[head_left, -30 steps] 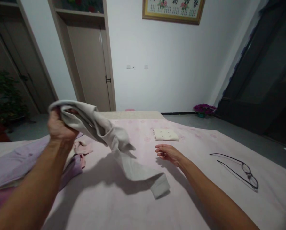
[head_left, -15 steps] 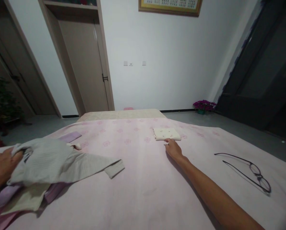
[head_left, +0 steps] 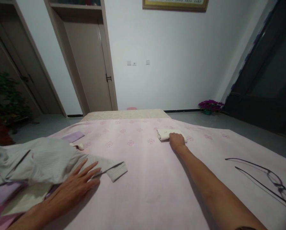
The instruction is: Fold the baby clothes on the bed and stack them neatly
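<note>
My right hand [head_left: 177, 140] is closed on the front edge of a small folded cream cloth [head_left: 165, 134] with a faint print. That cloth lies on the pink flowered bedspread [head_left: 143, 191], its front edge curled up in my fingers. On the left, my left hand [head_left: 82, 180] is stretched out with fingers spread, over the sleeve of a grey ribbed long-sleeved garment [head_left: 49, 159]. Whether the palm presses on the sleeve I cannot tell. Beneath the grey garment, purple, pale green [head_left: 27, 198] and pink pieces of clothing show in a loose pile.
Black-framed glasses [head_left: 274, 183] lie with temples open on the right of the bedspread. A lilac cloth [head_left: 73, 136] sits behind the pile. Past the bed are a closed door [head_left: 87, 64], a white wall, purple flowers [head_left: 210, 106] and a leafy plant [head_left: 3, 95].
My left hand has let go of the grey garment's left end and moved right, over its sleeve. My right hand has closed on the cream cloth, whose near edge now curls up.
</note>
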The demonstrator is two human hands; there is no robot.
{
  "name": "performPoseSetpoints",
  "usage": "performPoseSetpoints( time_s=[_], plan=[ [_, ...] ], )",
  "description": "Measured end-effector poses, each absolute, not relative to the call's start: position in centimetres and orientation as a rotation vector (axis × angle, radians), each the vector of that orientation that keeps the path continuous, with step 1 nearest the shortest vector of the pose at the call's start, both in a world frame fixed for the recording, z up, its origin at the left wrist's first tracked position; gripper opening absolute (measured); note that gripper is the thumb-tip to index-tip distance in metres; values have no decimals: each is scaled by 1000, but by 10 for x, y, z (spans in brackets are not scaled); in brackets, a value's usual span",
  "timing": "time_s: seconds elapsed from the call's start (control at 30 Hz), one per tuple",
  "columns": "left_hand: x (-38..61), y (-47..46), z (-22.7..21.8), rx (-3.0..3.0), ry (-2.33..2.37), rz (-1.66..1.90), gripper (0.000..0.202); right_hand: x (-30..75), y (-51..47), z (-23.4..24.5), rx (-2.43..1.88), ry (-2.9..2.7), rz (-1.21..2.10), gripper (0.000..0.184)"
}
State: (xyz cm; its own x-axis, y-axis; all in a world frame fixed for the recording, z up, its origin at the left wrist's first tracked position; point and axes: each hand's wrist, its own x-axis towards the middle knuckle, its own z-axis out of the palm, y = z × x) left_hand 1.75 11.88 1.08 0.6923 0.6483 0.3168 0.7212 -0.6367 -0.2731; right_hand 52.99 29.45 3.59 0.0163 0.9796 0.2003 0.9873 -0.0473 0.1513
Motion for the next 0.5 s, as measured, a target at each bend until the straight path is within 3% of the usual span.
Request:
performPoseSetpoints(
  time_s=[0.1,0.17,0.3,0.4,0.5],
  plan=[
    [-8,135,-10,-2325,-1269,-170,42,525,289,65,-2192,-2017,-426,34],
    [-33,152,-7,-2182,-1376,-114,44,519,282,90,-2106,-1907,-325,35],
    [-50,179,11,-2016,-1557,-140,37,502,259,123,-1727,-1766,288,36],
    [-32,187,18,-1947,-1656,-63,29,497,242,115,-1560,-1789,762,39],
    [-8,183,18,-1948,-1705,-38,28,499,223,91,-1641,-1828,862,36]
  ],
)
